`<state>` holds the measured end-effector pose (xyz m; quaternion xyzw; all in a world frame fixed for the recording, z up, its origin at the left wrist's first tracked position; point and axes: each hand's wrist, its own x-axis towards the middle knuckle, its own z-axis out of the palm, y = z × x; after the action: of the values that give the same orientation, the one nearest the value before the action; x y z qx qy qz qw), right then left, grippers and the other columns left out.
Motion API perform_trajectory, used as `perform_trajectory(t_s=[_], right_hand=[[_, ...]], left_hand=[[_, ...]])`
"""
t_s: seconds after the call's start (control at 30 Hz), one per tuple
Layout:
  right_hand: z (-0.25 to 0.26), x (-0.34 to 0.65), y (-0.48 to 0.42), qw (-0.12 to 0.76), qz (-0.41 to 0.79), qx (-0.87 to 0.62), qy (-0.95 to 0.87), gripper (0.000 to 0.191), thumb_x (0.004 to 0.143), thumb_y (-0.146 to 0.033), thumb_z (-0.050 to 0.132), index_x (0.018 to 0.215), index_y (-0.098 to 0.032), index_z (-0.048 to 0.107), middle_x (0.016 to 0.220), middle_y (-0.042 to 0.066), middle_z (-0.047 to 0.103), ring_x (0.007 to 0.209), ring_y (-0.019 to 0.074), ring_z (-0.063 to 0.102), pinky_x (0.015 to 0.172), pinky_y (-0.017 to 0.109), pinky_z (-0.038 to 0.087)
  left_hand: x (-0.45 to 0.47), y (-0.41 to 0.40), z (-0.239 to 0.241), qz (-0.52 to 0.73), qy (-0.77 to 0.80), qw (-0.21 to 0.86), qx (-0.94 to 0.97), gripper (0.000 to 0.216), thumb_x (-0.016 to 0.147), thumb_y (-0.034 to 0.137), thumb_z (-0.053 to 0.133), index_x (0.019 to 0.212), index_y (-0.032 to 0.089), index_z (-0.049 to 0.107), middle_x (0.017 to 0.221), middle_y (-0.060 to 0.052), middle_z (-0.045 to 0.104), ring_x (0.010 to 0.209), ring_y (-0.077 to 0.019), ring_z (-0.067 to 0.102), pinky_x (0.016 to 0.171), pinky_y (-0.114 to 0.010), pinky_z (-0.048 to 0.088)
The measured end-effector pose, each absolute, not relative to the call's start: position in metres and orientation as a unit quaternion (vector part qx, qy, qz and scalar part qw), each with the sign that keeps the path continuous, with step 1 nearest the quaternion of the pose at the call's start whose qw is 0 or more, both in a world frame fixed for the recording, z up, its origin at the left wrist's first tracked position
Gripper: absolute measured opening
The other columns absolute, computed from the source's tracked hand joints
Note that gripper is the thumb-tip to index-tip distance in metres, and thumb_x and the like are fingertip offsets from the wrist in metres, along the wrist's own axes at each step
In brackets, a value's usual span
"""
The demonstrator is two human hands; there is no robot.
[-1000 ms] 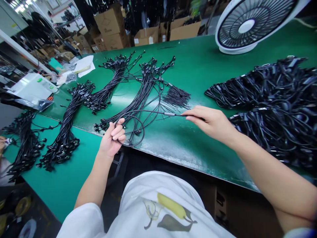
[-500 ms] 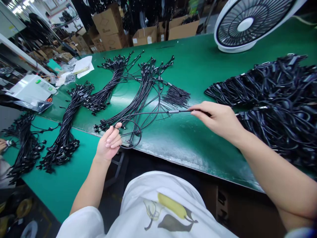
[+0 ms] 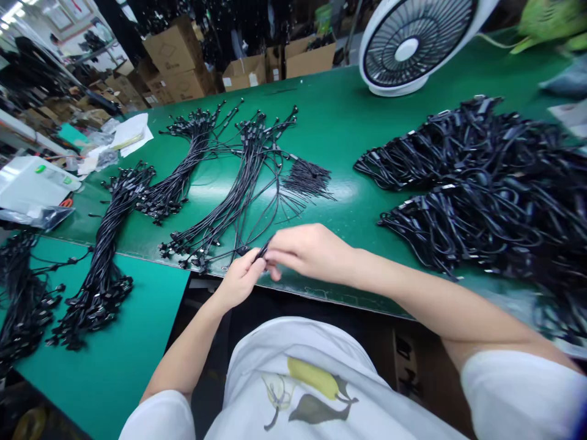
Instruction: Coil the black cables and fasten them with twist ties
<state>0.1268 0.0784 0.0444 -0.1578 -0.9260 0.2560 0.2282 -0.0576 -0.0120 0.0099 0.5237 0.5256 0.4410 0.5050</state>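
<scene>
At the table's near edge my two hands meet over a black cable. My left hand is closed on it, thumb uppermost. From the right, my right hand pinches the same cable close to the left thumb; most of the cable is hidden by the fingers. Just beyond the hands lies a loose bundle of black cables with small connectors at its ends. Beside that bundle is a pile of short, thin black strands.
Large heaps of coiled black cables cover the right of the green table. More cable bundles lie at left, some on a lower green surface. A white fan stands at the back; cardboard boxes are behind.
My right hand has moved left and toward me, from the cable's stretched-out far end to my left hand. The cable is now gathered between both hands. The view has shifted to the right.
</scene>
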Motion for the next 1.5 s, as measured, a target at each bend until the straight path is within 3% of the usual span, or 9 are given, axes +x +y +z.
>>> perform_trajectory(t_s=[0.13,0.3,0.57,0.73,0.93,1.17,1.3,1.4,1.5], right_hand=[[0.018,0.107,0.090,0.398,0.453,-0.250,-0.758,0.036,0.089,-0.053,0.058,0.098,-0.018,0.059,0.092,0.004,0.064,0.083,0.0149,0.057,0.076,0.028,0.044],[-0.014,0.086,0.063,0.400,0.706,-0.287,-0.508,0.045,0.092,-0.060,0.046,0.072,-0.020,0.044,0.064,-0.005,0.040,0.053,0.0076,0.036,0.051,0.022,0.034],[-0.008,0.083,0.047,0.392,0.755,-0.300,-0.432,0.049,0.084,-0.068,0.054,0.089,-0.020,0.055,0.080,0.000,0.056,0.071,0.0104,0.056,0.059,0.021,0.047],[-0.014,0.074,0.035,0.394,0.791,-0.315,-0.346,0.053,0.081,-0.074,0.052,0.095,-0.024,0.046,0.073,-0.007,0.049,0.044,0.0045,0.046,0.037,0.016,0.032],[-0.018,0.079,0.033,0.304,0.829,-0.226,-0.413,0.067,0.085,-0.080,0.032,0.075,-0.016,0.051,0.060,-0.007,0.035,0.038,0.0011,0.023,0.035,0.018,0.013],[-0.017,0.094,0.051,0.365,0.691,-0.234,-0.578,0.051,0.095,-0.065,0.033,0.103,-0.019,0.056,0.089,0.001,0.055,0.046,0.0028,0.048,0.041,0.018,0.035],[-0.009,0.119,0.067,0.346,0.447,-0.249,-0.786,0.043,0.101,-0.050,0.032,0.116,-0.019,0.058,0.112,0.008,0.060,0.086,0.0134,0.065,0.078,0.030,0.053],[-0.001,0.138,0.068,0.239,0.184,-0.128,-0.945,0.032,0.102,-0.032,0.039,0.128,-0.021,0.054,0.130,0.009,0.058,0.125,0.0223,0.052,0.109,0.049,0.036],[-0.002,0.147,0.058,0.117,0.010,-0.049,-0.992,0.030,0.100,-0.021,0.036,0.121,-0.013,0.057,0.112,0.011,0.066,0.113,0.0231,0.057,0.111,0.052,0.030]], left_hand=[[-0.053,-0.010,0.012,0.549,0.457,0.582,0.389,0.036,0.085,0.051,0.065,0.082,0.015,0.061,0.052,0.006,0.042,0.044,-0.0065,0.037,0.048,-0.022,0.035],[-0.039,-0.009,0.001,0.541,0.454,0.639,0.303,0.045,0.085,0.059,0.060,0.075,0.015,0.059,0.065,-0.001,0.057,0.057,-0.0116,0.053,0.055,-0.025,0.043],[-0.029,-0.020,-0.037,0.476,0.480,0.623,0.393,0.055,0.087,0.070,0.044,0.063,0.020,0.039,0.054,0.007,0.035,0.049,-0.0099,0.041,0.067,-0.031,0.043],[-0.030,-0.031,-0.050,0.355,0.556,0.548,0.514,0.046,0.082,0.062,0.060,0.073,0.017,0.054,0.066,0.000,0.053,0.064,-0.0141,0.047,0.062,-0.029,0.039],[-0.035,-0.032,-0.052,0.285,0.491,0.674,0.472,0.039,0.078,0.053,0.069,0.075,0.014,0.064,0.068,-0.003,0.059,0.063,-0.0143,0.050,0.059,-0.027,0.040],[-0.027,-0.033,-0.043,0.368,0.417,0.757,0.343,0.038,0.081,0.052,0.069,0.083,0.015,0.057,0.066,0.000,0.056,0.058,-0.0121,0.053,0.062,-0.029,0.044],[-0.028,-0.035,-0.038,0.382,0.430,0.768,0.281,0.034,0.083,0.046,0.068,0.087,0.017,0.052,0.058,0.009,0.035,0.046,-0.0056,0.034,0.050,-0.022,0.032],[-0.036,-0.036,-0.040,0.350,0.483,0.724,0.345,0.035,0.087,0.050,0.060,0.078,0.018,0.048,0.057,0.008,0.036,0.048,-0.0068,0.034,0.049,-0.023,0.030],[-0.041,-0.037,-0.040,0.272,0.518,0.686,0.432,0.035,0.089,0.051,0.055,0.080,0.017,0.052,0.058,0.004,0.044,0.051,-0.0091,0.038,0.051,-0.025,0.032]])
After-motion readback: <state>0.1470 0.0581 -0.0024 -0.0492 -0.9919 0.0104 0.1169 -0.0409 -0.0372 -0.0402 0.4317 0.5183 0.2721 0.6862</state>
